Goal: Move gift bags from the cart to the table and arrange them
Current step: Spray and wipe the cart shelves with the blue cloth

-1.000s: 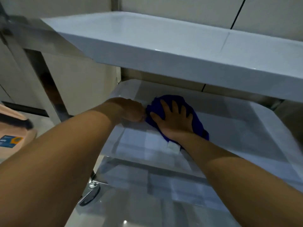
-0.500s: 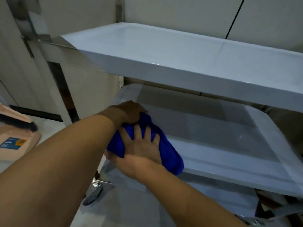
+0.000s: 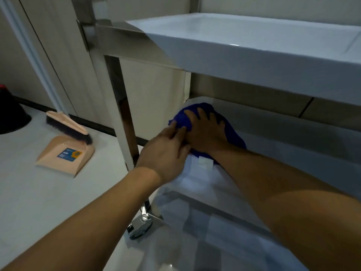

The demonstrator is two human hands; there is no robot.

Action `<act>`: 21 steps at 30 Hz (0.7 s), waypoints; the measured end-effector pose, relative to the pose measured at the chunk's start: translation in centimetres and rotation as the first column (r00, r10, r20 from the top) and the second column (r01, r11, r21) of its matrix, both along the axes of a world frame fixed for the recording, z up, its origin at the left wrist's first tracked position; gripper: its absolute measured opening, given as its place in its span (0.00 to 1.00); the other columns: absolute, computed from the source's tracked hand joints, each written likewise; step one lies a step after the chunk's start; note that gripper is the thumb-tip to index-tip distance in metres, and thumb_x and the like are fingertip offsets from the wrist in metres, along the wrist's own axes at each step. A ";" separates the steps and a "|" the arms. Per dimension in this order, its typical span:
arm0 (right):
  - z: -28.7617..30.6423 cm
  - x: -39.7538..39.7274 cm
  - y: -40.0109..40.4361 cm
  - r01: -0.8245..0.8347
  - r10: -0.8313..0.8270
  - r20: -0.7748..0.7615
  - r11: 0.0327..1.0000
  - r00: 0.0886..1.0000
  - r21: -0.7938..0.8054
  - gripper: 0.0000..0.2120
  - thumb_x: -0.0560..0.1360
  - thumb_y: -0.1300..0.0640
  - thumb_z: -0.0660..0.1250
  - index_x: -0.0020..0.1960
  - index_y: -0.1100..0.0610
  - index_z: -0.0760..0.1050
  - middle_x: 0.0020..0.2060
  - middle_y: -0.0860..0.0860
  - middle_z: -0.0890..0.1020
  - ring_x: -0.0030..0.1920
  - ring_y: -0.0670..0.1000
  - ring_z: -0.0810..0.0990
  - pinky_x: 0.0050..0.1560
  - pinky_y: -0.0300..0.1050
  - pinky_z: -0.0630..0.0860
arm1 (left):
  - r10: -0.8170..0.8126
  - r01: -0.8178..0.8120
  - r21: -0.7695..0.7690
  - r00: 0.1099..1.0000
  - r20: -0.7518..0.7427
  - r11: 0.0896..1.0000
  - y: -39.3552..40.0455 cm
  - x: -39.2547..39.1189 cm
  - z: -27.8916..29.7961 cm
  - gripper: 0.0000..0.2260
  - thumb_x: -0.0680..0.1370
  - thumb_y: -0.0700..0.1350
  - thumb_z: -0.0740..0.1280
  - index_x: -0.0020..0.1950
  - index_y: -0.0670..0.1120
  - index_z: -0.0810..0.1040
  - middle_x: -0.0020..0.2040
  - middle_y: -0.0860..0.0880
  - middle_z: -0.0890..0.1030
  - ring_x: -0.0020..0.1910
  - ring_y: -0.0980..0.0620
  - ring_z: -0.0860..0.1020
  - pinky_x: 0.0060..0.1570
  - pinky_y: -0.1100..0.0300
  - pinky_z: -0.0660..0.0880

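A white cart fills the right of the view, with a top tray and a middle shelf under it. On the left end of the middle shelf lies a blue cloth. My right hand presses flat on the cloth with fingers spread. My left hand rests at the shelf's left edge, its fingertips touching the cloth and my right hand. No gift bag is in view.
A metal cart post and a caster wheel stand at the cart's left corner. A peach dustpan with a brush lies on the floor to the left. A dark object sits at the far left.
The cloth and my right hand have slid back from the shelf's front edge toward its rear left corner. My left hand has shifted along. My head has turned left, bringing the floor into view.
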State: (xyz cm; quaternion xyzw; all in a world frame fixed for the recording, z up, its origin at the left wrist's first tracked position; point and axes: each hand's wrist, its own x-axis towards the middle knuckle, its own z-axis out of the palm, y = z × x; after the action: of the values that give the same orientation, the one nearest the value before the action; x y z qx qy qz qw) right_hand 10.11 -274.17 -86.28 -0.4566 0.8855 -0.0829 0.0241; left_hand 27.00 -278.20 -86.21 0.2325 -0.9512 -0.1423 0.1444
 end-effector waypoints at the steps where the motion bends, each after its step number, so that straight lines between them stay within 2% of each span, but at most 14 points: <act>1: 0.0 -1.0 -1.0 0.012 -0.012 0.018 1.000 1.000 -0.019 0.40 0.75 0.25 0.54 0.80 0.40 0.48 0.81 0.53 0.49 0.79 0.66 0.51 0.74 0.72 0.51 | 0.011 -0.010 -0.037 0.999 0.030 0.999 0.0 0.5 -0.5 0.24 0.84 0.59 0.51 0.78 0.50 0.65 0.77 0.45 0.68 0.73 0.45 0.69 0.72 0.51 0.67; 3: 0.2 -2.9 -2.9 0.043 -0.042 0.056 0.999 0.998 -0.023 0.44 0.71 0.20 0.51 0.80 0.41 0.49 0.81 0.54 0.50 0.78 0.66 0.51 0.74 0.72 0.49 | 0.043 -0.042 -0.063 0.999 0.023 0.997 0.3 1.1 -1.3 0.27 0.83 0.60 0.47 0.75 0.50 0.71 0.75 0.47 0.71 0.75 0.48 0.66 0.77 0.54 0.58; 6: 0.5 -5.8 -5.6 0.100 -0.099 0.059 0.995 0.993 -0.007 0.46 0.71 0.19 0.50 0.81 0.41 0.48 0.82 0.54 0.49 0.79 0.66 0.50 0.75 0.71 0.48 | 0.053 -0.056 -0.091 0.998 -0.037 0.994 0.9 1.1 -1.3 0.28 0.83 0.60 0.45 0.74 0.51 0.73 0.75 0.50 0.72 0.76 0.52 0.64 0.76 0.63 0.48; 12: 0.7 -8.3 -9.4 0.133 -0.133 -0.018 0.991 0.991 -0.013 0.43 0.72 0.20 0.51 0.80 0.41 0.53 0.80 0.54 0.55 0.77 0.68 0.52 0.73 0.71 0.53 | 0.077 -0.082 -0.078 0.995 -0.071 0.994 1.1 1.3 -1.5 0.33 0.80 0.65 0.39 0.74 0.53 0.72 0.74 0.52 0.72 0.76 0.54 0.64 0.77 0.59 0.56; 16: 0.7 -7.5 -8.9 0.130 -0.130 0.037 0.991 0.991 0.001 0.41 0.72 0.21 0.48 0.80 0.40 0.51 0.81 0.53 0.52 0.77 0.69 0.51 0.74 0.72 0.51 | 0.100 -0.107 -0.075 0.991 -0.086 0.991 1.0 1.4 -1.4 0.34 0.80 0.65 0.40 0.74 0.51 0.72 0.73 0.51 0.73 0.74 0.54 0.65 0.75 0.58 0.60; 19: 0.9 -5.3 -7.3 0.087 -0.088 0.077 0.996 0.993 0.018 0.39 0.75 0.23 0.46 0.80 0.39 0.47 0.82 0.51 0.48 0.78 0.68 0.49 0.75 0.72 0.48 | 0.123 -0.128 -0.027 0.983 -0.136 0.991 1.2 1.5 -1.1 0.35 0.79 0.65 0.41 0.77 0.49 0.68 0.75 0.49 0.69 0.75 0.53 0.61 0.73 0.59 0.58; 21: 0.9 -3.1 -5.3 -0.020 0.016 0.059 0.998 0.998 0.067 0.42 0.71 0.22 0.42 0.80 0.38 0.46 0.82 0.51 0.46 0.78 0.68 0.47 0.74 0.74 0.48 | 0.129 -0.129 0.012 0.971 -0.203 0.992 1.2 1.6 -1.1 0.34 0.80 0.65 0.43 0.78 0.48 0.66 0.76 0.47 0.67 0.76 0.52 0.60 0.72 0.61 0.55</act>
State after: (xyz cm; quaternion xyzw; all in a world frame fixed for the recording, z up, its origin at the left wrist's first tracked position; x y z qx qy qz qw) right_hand 7.05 -279.46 -85.38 -0.4607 0.8826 -0.0660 0.0662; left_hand 28.58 -277.01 -87.29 0.2781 -0.9144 -0.1550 0.2502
